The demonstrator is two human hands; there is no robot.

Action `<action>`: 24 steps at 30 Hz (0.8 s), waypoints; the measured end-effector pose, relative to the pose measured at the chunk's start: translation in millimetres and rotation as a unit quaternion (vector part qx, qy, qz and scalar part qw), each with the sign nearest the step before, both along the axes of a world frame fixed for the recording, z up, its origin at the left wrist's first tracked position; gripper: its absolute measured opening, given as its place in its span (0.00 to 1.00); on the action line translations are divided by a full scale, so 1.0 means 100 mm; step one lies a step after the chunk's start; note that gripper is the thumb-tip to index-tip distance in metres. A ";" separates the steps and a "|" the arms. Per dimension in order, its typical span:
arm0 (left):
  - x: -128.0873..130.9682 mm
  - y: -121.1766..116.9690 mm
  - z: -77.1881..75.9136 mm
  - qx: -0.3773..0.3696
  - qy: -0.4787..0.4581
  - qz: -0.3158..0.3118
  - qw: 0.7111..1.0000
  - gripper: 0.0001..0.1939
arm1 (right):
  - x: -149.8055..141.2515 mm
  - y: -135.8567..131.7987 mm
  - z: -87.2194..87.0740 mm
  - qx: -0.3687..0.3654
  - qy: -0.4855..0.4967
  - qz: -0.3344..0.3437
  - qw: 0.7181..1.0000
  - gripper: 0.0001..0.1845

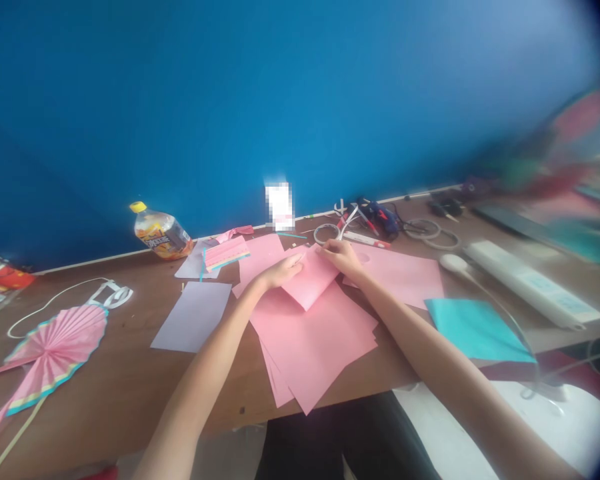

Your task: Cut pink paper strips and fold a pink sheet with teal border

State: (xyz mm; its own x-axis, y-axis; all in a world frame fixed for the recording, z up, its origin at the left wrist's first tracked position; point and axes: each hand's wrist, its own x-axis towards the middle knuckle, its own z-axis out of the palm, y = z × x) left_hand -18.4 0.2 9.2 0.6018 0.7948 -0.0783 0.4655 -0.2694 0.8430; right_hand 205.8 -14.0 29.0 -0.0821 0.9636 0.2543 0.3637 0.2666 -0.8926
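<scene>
Red packaging [5, 272] lies at the far left edge, with a pink pleated fan [75, 333] nearer the person, its rim banded in blue and yellow; it probably lies out to the side so that its folds are not crushed under the forearms. A white cable [63, 298] loops behind it. The bottle [163, 233] with a yellow cap stands near the wall, a sensible spot for something that could tip, well apart from the hands. Next come a pale lilac sheet [193, 317], flat on the table, and behind it a small pleated pink piece [226, 255] with a striped edge. At the centre, the left hand [283, 271] grips the left side of a raised pink sheet [310, 283], thumb on top, its other fingers partly hidden. This sheet is held between both hands, above a fanned pile of pink paper [315, 353], whose broad surface seems to serve as a work base. The right hand [344, 259] pinches the sheet's far right edge between thumb and fingers, seemingly to steady it against the left. Beyond that hand, another pink sheet [410, 275] lies beneath the right forearm's far side, then a teal square [475, 327] and a white power strip [530, 283], likely kept sideways for reach without crowding the paper.
</scene>
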 end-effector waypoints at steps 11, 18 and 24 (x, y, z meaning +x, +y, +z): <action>0.07 -0.10 0.16 0.039 -0.029 -0.006 0.999 0.26 | -0.02 0.00 0.00 -0.010 0.006 -0.003 1.000 0.21; 0.07 -0.08 0.15 0.046 -0.018 0.002 0.999 0.22 | 0.00 0.02 -0.04 -0.007 0.004 -0.005 1.000 0.20; 0.07 -0.09 0.15 0.061 -0.010 0.002 0.998 0.20 | -0.01 0.01 -0.02 -0.001 0.010 -0.006 1.000 0.19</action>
